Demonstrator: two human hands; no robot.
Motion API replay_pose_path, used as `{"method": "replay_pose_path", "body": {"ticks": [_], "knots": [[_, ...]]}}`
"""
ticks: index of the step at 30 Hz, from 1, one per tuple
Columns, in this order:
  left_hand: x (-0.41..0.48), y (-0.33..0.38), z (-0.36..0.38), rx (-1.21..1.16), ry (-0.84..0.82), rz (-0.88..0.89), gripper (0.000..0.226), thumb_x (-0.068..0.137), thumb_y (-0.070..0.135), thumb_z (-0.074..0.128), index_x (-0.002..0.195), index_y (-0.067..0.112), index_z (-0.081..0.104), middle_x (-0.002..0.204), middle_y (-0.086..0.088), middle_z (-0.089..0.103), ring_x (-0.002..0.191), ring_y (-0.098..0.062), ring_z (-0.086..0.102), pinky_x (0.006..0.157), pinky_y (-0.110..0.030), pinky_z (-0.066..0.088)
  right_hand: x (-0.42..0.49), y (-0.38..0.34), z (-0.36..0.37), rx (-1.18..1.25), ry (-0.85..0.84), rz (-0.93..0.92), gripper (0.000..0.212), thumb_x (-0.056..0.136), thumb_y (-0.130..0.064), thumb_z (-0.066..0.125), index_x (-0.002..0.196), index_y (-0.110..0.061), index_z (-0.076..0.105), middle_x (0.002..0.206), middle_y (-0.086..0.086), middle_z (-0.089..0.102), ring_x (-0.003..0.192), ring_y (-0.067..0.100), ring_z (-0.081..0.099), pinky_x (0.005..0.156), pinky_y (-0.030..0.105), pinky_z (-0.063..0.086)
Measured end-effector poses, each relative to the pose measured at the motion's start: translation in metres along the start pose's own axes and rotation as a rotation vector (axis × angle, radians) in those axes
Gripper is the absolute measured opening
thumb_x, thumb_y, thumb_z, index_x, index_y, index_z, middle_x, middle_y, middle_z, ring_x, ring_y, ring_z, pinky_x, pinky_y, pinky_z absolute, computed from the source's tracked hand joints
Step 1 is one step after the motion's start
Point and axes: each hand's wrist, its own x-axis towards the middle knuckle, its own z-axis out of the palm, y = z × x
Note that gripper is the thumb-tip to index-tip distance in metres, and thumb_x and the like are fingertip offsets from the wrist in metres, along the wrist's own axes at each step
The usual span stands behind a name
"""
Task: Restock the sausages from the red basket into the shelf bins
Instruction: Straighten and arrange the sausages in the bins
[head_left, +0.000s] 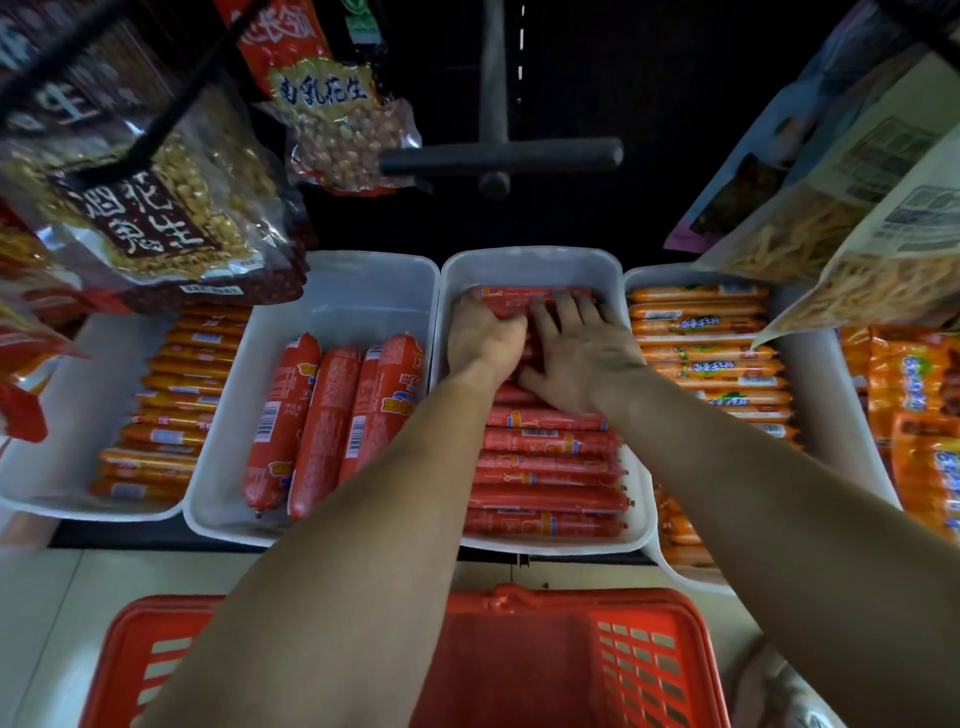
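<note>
Both my hands reach into the middle white bin (530, 262), which holds a stack of thin red sausages (545, 467) lying crosswise. My left hand (483, 335) has its fingers curled over the rearmost red sausages near the bin's back. My right hand (576, 353) lies flat with spread fingers on top of the same stack, touching the left hand. The red basket (639, 660) stands below my arms at the bottom; its visible inside shows no sausages, though my forearms hide part of it.
A white bin (343, 291) to the left holds three thick red sausages (322, 421). Bins of orange sausages (711, 358) flank both sides, with another orange stack (171, 400) at far left. Bags of peanuts (150, 208) and snacks (841, 218) hang above. A black hook bar (498, 156) juts out overhead.
</note>
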Motion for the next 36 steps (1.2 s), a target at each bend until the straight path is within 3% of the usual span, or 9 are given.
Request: {"method": "replay_pose_path", "body": {"ticks": [5,7,10,13,16,22,26,30,36], "knots": [[0.004,-0.007,-0.004,-0.016,-0.048,0.012,0.04,0.089,0.017,0.062,0.128,0.02,0.052,0.096,0.001,0.065,0.074,-0.008,0.061,0.04,-0.005,0.037,0.004,0.003,0.0,-0.094,-0.008,0.006,0.098,0.086,-0.077,0.023,0.158,-0.018,-0.008,0.165,0.019,-0.003,0.152,0.036,-0.001,0.123,0.049,-0.002],[0.009,-0.003,0.0,-0.028,-0.069,-0.034,0.052,0.088,0.028,0.065,0.135,0.018,0.045,0.111,0.0,0.064,0.083,-0.013,0.061,0.047,-0.004,0.038,0.004,0.003,0.006,-0.15,0.017,0.008,0.098,0.086,-0.078,0.015,0.157,-0.016,-0.013,0.165,0.021,-0.004,0.152,0.036,-0.005,0.121,0.051,-0.007],[0.014,0.001,0.002,-0.029,-0.083,-0.073,0.038,0.085,0.033,0.067,0.118,0.018,0.055,0.098,0.005,0.064,0.089,-0.015,0.064,0.054,-0.013,0.038,0.004,0.006,0.007,-0.16,0.015,-0.004,0.097,0.087,-0.078,0.011,0.157,-0.016,-0.013,0.165,0.02,-0.004,0.153,0.035,-0.004,0.122,0.05,-0.006],[0.015,-0.004,-0.006,0.006,-0.133,-0.05,0.03,0.089,0.024,0.06,0.118,0.027,0.057,0.095,0.004,0.065,0.088,-0.015,0.063,0.07,-0.026,0.046,0.004,0.008,0.004,-0.161,-0.024,-0.009,0.096,0.087,-0.079,0.011,0.157,-0.017,-0.014,0.165,0.019,-0.006,0.153,0.034,-0.004,0.122,0.049,-0.004],[0.012,-0.009,-0.014,0.07,-0.182,0.033,0.039,0.086,0.025,0.064,0.124,0.028,0.054,0.11,0.002,0.065,0.1,-0.016,0.063,0.091,-0.033,0.049,0.001,0.006,0.002,-0.144,-0.02,-0.004,0.095,0.088,-0.077,0.013,0.157,-0.017,-0.012,0.166,0.017,-0.003,0.153,0.032,-0.003,0.122,0.048,-0.005],[-0.031,-0.016,-0.026,0.224,-0.14,0.158,0.072,0.087,0.031,0.066,0.15,0.024,0.032,0.145,0.0,0.049,0.129,-0.019,0.051,0.11,-0.036,0.04,-0.04,0.002,-0.001,-0.002,0.136,-0.03,0.082,0.094,-0.061,0.027,0.158,-0.013,0.013,0.159,0.008,0.028,0.148,0.027,0.02,0.123,0.049,-0.001],[-0.083,-0.039,-0.033,0.214,-0.102,0.141,0.053,0.088,0.031,0.068,0.136,0.027,0.047,0.131,0.004,0.056,0.117,-0.016,0.058,0.103,-0.032,0.045,-0.071,0.002,0.008,0.027,0.096,-0.115,0.08,0.095,-0.064,0.021,0.159,-0.018,0.01,0.162,0.005,0.023,0.149,0.025,0.018,0.123,0.048,-0.001],[-0.105,-0.056,-0.029,0.272,-0.124,0.122,0.064,0.086,0.042,0.069,0.142,0.022,0.044,0.143,-0.001,0.048,0.129,-0.02,0.05,0.109,-0.031,0.039,-0.081,0.003,0.017,-0.085,-0.009,-0.138,0.079,0.092,-0.07,-0.004,0.159,-0.027,-0.003,0.167,0.006,0.001,0.153,0.024,0.003,0.12,0.052,-0.011],[-0.113,-0.056,-0.04,0.293,-0.184,0.165,0.085,0.087,0.036,0.072,0.156,0.02,0.025,0.161,-0.002,0.022,0.147,-0.017,0.024,0.117,-0.026,0.021,-0.091,-0.003,0.017,-0.042,0.022,-0.075,0.077,0.094,-0.067,0.005,0.159,-0.026,0.005,0.166,0.005,0.01,0.152,0.025,0.007,0.121,0.053,-0.009]]}}
